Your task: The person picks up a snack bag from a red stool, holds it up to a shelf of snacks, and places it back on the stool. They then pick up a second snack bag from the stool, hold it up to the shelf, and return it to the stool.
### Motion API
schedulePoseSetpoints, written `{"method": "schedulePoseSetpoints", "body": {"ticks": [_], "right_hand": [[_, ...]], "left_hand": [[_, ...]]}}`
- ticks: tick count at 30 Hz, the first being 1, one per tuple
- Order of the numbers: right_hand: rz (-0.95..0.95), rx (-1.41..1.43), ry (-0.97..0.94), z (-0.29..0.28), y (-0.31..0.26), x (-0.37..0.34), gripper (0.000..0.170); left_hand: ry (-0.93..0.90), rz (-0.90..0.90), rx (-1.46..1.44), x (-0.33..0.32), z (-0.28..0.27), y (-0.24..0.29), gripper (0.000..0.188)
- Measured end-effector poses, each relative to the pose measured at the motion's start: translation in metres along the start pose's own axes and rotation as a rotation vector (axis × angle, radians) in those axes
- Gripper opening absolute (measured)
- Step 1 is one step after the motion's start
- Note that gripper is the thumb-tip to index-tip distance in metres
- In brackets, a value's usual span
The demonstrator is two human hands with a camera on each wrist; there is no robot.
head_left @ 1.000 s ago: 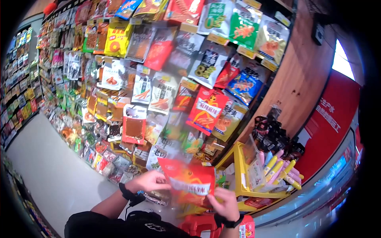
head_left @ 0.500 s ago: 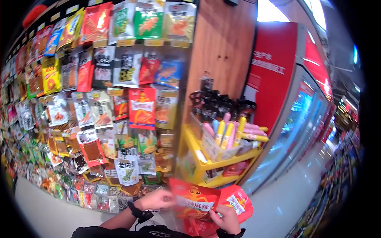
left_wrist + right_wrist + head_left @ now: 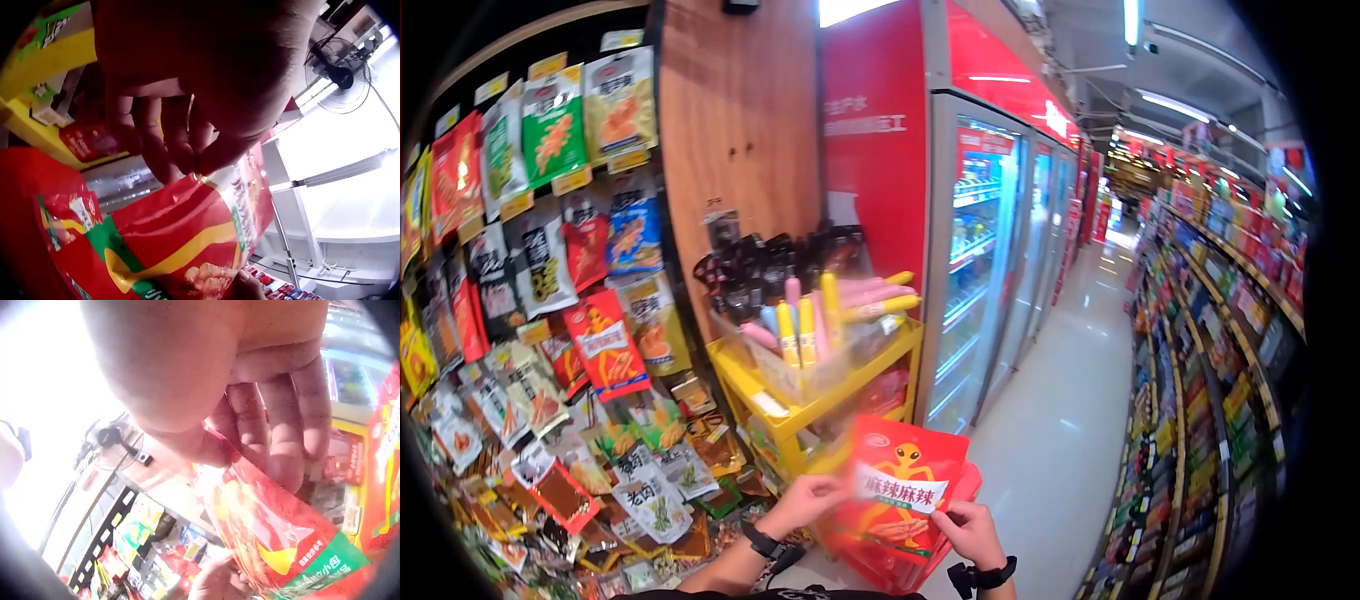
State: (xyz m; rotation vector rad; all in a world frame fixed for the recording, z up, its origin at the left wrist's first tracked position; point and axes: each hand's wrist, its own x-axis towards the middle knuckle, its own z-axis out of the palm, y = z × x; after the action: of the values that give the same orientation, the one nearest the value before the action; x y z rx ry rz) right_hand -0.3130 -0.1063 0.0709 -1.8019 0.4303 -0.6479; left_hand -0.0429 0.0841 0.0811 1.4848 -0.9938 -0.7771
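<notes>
A red snack bag (image 3: 910, 462) with a yellow cartoon figure and a white lettered band is held up between both hands, its front facing me. My left hand (image 3: 810, 502) pinches its left edge; in the left wrist view the thumb and fingertips (image 3: 187, 164) meet on that edge. My right hand (image 3: 972, 532) grips the right edge low down, thumb on the front. The right wrist view shows the bag (image 3: 262, 519) creased below the fingers. Behind and below it is a red basket (image 3: 968, 487), mostly hidden, and a similar red bag (image 3: 69, 215) shows there in the left wrist view.
A yellow rack (image 3: 800, 415) bearing a clear bin of pink and yellow tubes stands just beyond the hands. Hanging snack bags (image 3: 550, 270) fill the wall at left. Glass-door coolers (image 3: 975, 250) line the aisle floor (image 3: 1060, 420), opposite packed shelves (image 3: 1220, 400).
The head view has turned right, from the snack wall to the coolers and aisle. Both hands keep hold of the red snack bag throughout, and it now appears more upright.
</notes>
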Motion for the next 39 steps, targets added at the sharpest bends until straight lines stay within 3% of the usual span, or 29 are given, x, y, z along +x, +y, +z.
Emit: {"method": "schedulePoseSetpoints", "body": {"ticks": [4, 7, 9, 11, 13, 14, 15, 17, 19, 23, 26, 33, 34, 36, 39], "right_hand": [[0.082, 0.179, 0.224, -0.008, 0.028, -0.001, 0.018], [0.212, 0.299, 0.337, -0.010, 0.051, 0.000, 0.019], [0.329, 0.372, 0.374, -0.008, 0.065, 0.001, 0.015], [0.239, 0.305, 0.488, 0.003, 0.092, 0.003, 0.016], [0.150, 0.267, 0.519, 0.015, 0.146, 0.006, 0.030], [0.178, 0.353, 0.525, 0.019, 0.126, 0.004, 0.047], [0.222, 0.269, 0.488, 0.020, 0.135, 0.005, 0.059], [0.268, 0.110, 0.484, 0.027, 0.138, 0.004, 0.066], [0.328, 0.122, 0.460, 0.028, 0.102, 0.001, 0.070], [0.258, 0.106, 0.450, 0.044, 0.142, 0.002, 0.071], [0.281, 0.277, 0.426, 0.044, 0.119, 0.003, 0.072], [0.234, 0.260, 0.322, 0.048, 0.103, 0.011, 0.079], [0.180, 0.146, 0.304, 0.053, 0.113, 0.012, 0.082], [0.117, 0.028, 0.286, 0.056, 0.118, 0.011, 0.084], [0.126, 0.008, 0.337, 0.052, 0.111, 0.014, 0.077]], "left_hand": [[-0.004, -0.055, 0.045, 0.044, 0.035, -0.019, 0.020], [-0.024, 0.032, 0.151, 0.075, 0.055, -0.049, 0.021], [0.034, 0.039, -0.035, 0.091, 0.069, -0.062, 0.025], [0.035, 0.027, 0.026, 0.101, 0.080, -0.079, 0.033], [0.041, 0.021, 0.073, 0.106, 0.087, -0.088, 0.037], [0.044, 0.002, 0.077, 0.108, 0.088, -0.092, 0.039], [0.041, -0.036, 0.102, 0.109, 0.089, -0.094, 0.040], [0.041, -0.078, 0.083, 0.110, 0.092, -0.101, 0.041], [0.043, -0.063, 0.066, 0.113, 0.092, -0.121, 0.041], [0.041, -0.053, 0.094, 0.112, 0.090, -0.125, 0.042], [0.025, -0.069, 0.059, 0.112, 0.084, -0.127, 0.045], [0.079, -0.105, 0.046, 0.108, 0.076, -0.111, 0.048], [0.081, -0.103, 0.046, 0.106, 0.075, -0.115, 0.048], [0.112, -0.006, 0.229, 0.103, 0.073, -0.122, 0.045], [0.073, -0.025, 0.393, 0.105, 0.064, -0.132, 0.048]]}}
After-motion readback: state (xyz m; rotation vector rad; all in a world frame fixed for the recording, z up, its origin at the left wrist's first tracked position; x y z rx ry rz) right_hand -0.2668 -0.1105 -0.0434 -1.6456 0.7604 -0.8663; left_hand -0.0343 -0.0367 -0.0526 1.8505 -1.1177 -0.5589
